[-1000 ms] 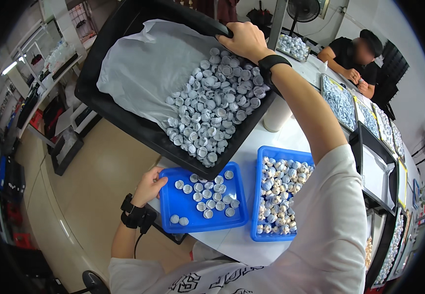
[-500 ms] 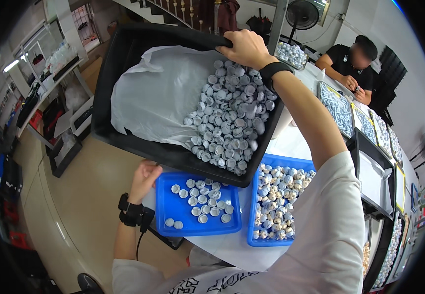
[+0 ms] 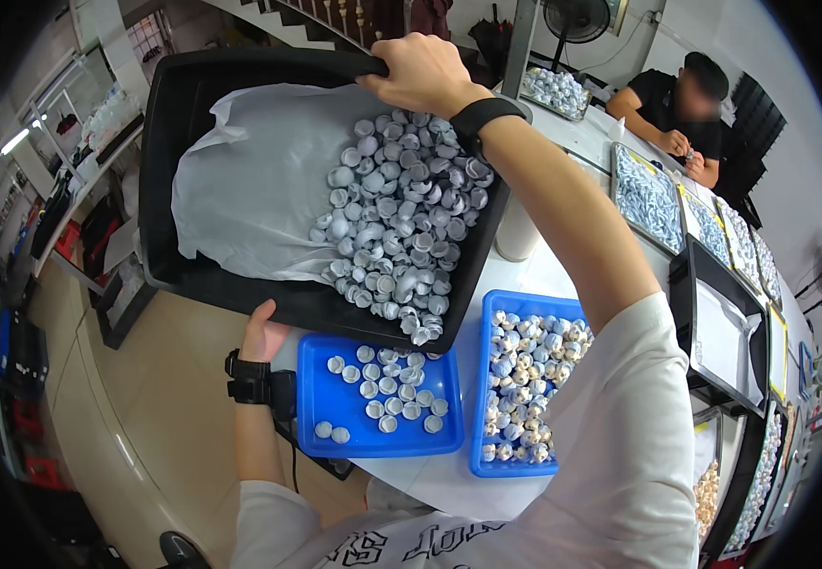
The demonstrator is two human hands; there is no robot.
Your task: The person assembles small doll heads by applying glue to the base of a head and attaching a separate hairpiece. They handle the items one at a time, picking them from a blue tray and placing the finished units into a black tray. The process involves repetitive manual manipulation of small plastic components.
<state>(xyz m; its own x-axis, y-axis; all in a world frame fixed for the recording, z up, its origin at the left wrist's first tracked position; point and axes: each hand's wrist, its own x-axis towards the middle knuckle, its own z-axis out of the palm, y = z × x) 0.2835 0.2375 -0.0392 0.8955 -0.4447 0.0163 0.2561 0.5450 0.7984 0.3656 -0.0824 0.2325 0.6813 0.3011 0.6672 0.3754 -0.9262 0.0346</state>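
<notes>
A large black plastic tray (image 3: 240, 284) hangs tilted in the air, its right side lower. My right hand (image 3: 422, 74) is closed over its far rim. At the near edge, my left hand (image 3: 264, 334) has its thumb against the tray, its fingers hidden underneath. A white plastic sheet (image 3: 250, 180) lines the tray's left part; many small grey-white cup-shaped pieces (image 3: 397, 213) are heaped on the right. Below the near edge stands a shallow blue tray (image 3: 335, 403) with more of these cups, mostly hollow side up.
Right of it, a blue basket (image 3: 476, 417) holds small blue-and-cream round pieces. A white cylindrical container (image 3: 517, 237) stands behind. Along the right are filled trays (image 3: 657, 204) and a black tray (image 3: 729, 356) with white lining. Across the table a person (image 3: 686, 109) handles a small item.
The black tray has shifted left with my right hand on its rim. My left hand has come from just below the tray to its near edge, fingers now under it.
</notes>
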